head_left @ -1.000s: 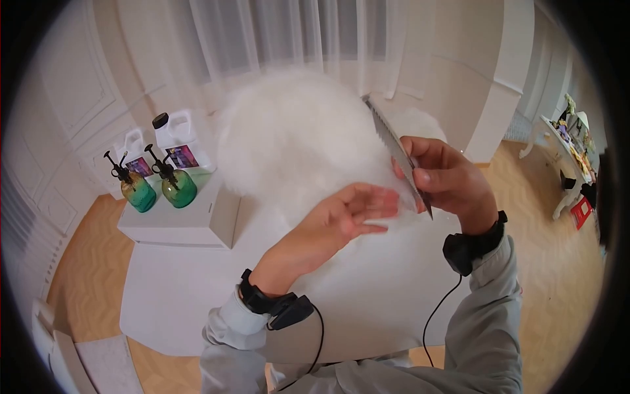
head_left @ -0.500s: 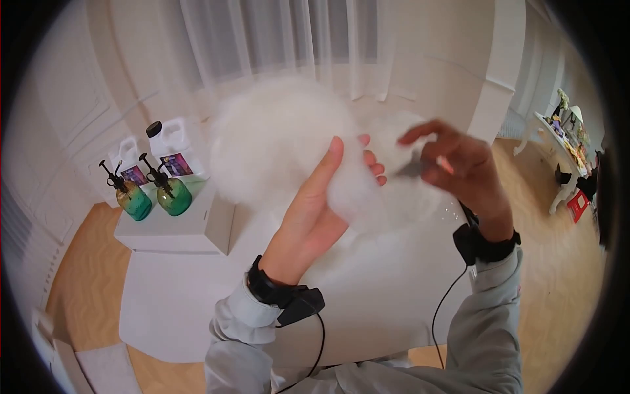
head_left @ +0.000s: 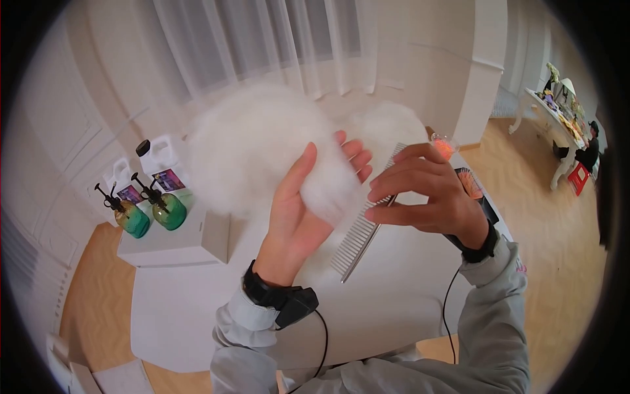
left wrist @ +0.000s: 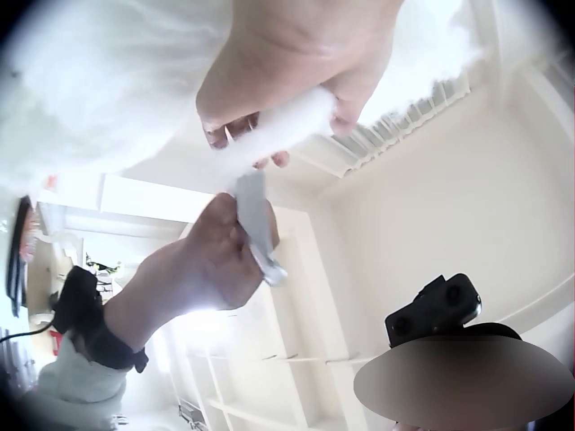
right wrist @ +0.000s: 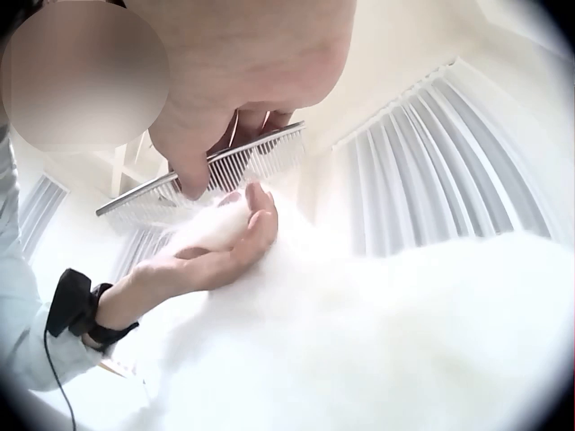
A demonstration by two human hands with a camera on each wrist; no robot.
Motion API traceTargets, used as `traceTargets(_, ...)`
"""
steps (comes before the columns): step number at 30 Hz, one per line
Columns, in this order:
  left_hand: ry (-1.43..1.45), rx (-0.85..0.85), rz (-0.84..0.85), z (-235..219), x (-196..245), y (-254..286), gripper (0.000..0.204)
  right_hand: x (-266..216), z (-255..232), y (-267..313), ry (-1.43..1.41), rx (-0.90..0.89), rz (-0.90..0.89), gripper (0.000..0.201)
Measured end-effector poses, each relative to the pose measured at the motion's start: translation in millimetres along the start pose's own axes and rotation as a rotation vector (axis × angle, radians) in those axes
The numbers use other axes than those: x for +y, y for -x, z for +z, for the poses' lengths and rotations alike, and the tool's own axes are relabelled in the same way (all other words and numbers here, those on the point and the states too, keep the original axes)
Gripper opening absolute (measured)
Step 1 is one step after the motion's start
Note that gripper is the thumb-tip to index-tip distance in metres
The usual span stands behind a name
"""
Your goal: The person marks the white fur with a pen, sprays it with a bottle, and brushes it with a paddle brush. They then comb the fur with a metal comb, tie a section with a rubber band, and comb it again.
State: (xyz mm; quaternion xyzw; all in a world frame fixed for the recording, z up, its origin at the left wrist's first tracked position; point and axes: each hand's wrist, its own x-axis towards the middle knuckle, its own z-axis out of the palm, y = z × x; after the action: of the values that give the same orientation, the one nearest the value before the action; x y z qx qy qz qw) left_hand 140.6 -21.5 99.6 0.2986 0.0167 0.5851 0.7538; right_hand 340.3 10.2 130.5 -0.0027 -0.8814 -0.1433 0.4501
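A big white fluffy mass of fur stands on the white table. My left hand holds a rounded white fluffy piece at the mass's near side, thumb on one side and fingers on the other. In my right hand is a metal comb, pinched between thumb and fingers along its spine. The comb slants down toward the table's front, its teeth facing the fluffy piece. From the right wrist view, the comb's teeth show right at the fluff above the left hand.
A smaller white fluffy mound lies behind the comb. Two green spray bottles and two white jugs stand on a white box at the left. On the right are a container with orange contents and a dark tray.
The left hand has turned palm up and taken hold of the fluffy piece. The right hand has turned the comb over and brought it down and left, close to the fluff. The head view has shifted.
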Motion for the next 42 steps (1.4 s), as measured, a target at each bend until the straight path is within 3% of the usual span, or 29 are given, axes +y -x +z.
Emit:
traceTargets(3,0.065,-0.096,-0.057,-16.0,1.7,-1.6,0.043,6.2,0.5,-7.6,-0.022,0.079,0.021,0.018)
traceTargets(5,-0.142,0.093,-0.028,-4.2,3.5,3.8,0.037,11.5,5.3,-15.0,0.069,0.236,0.313,0.015)
traceTargets(7,-0.155,0.114,-0.061,6.0,4.4,8.1,0.036,25.5,12.9,-23.7,0.04,0.316,0.309,0.013)
traceTargets(9,-0.171,0.131,-0.095,7.9,4.7,11.8,0.035,32.9,23.3,-22.8,-0.174,0.367,0.481,0.011)
traceTargets(12,-0.147,0.05,-0.197,-4.2,9.0,17.9,0.046,32.6,34.1,-15.9,-0.214,0.317,0.517,0.008)
traceTargets(14,-0.071,-0.168,-0.219,-14.9,10.3,18.2,0.069,26.4,35.3,-9.8,-0.277,0.224,0.586,0.013)
traceTargets(15,-0.072,-0.168,-0.225,-16.7,7.5,20.9,0.069,24.1,35.8,-5.3,-0.274,0.228,0.591,0.013)
traceTargets(17,-0.207,0.055,-0.07,-6.0,0.6,23.5,0.096,21.8,36.6,4.5,-0.096,0.173,0.384,0.015)
traceTargets(21,-0.187,0.1,-0.003,-3.5,0.7,24.8,0.113,8.1,30.9,20.1,0.031,0.075,0.136,0.017)
traceTargets(23,-0.076,0.005,-0.03,-7.1,0.4,20.5,0.102,1.6,26.3,23.4,0.028,0.053,0.093,0.017)
traceTargets(27,-0.118,0.022,-0.028,-5.6,-4.8,16.2,0.083,-2.6,14.5,10.1,0.047,0.117,0.031,0.019)
traceTargets(29,-0.4,0.191,0.019,-8.6,-9.1,12.8,0.055,-2.0,12.7,-3.0,0.065,0.162,0.036,0.019)
traceTargets(30,-0.406,0.198,0.028,-13.5,-10.2,11.3,0.055,-1.5,12.6,-10.2,0.091,0.204,0.046,0.019)
traceTargets(32,-0.52,0.047,0.094,-19.6,-12.4,8.3,0.031,-1.3,12.4,-24.8,0.124,0.209,0.029,0.019)
traceTargets(35,-0.608,0.196,0.207,-6.7,-22.2,12.3,0.017,3.4,15.5,-38.7,0.172,0.18,0.0,0.018)
traceTargets(39,-0.737,0.191,0.243,-4.7,-22.5,19.1,0.021,8.2,16.5,-30.1,0.241,0.126,-0.01,0.018)
traceTargets(41,-0.948,0.186,0.037,-11.0,-15.7,28.1,0.045,5.9,8.8,-17.2,0.206,0.083,0.025,0.019)
traceTargets(42,-0.944,0.183,0.039,-15.8,-13.2,28.4,0.045,5.2,4.4,-10.5,0.17,0.043,0.061,0.021)
